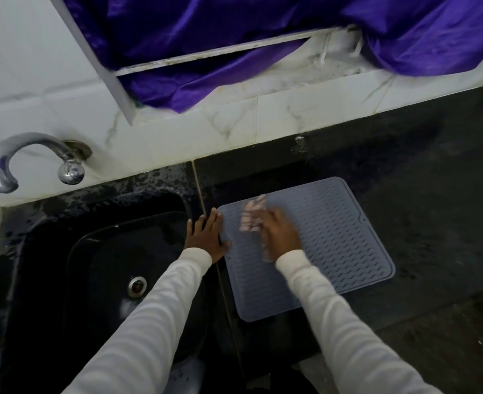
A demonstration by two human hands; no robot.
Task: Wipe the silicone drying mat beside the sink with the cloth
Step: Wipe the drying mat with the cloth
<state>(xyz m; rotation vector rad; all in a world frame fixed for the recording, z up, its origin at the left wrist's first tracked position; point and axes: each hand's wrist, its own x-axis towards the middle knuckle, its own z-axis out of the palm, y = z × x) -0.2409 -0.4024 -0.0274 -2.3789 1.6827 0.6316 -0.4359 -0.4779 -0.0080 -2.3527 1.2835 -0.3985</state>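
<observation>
A dim kitchen corner seen from above: a dark, speckled stone countertop (405, 200), wet in patches, runs along a wall of white marble-patterned tiles (234, 123) with grey veining and some grime along the joints. On the left a black sink basin (72, 265) with a metal drain (136, 286) is set into the counter, and a curved chrome tap (12, 160) comes out of the wall above it. Above the tiles, glossy purple fabric (234, 27), possibly a curtain, hangs over a white window frame (112, 78) and spills onto the ledge.
</observation>
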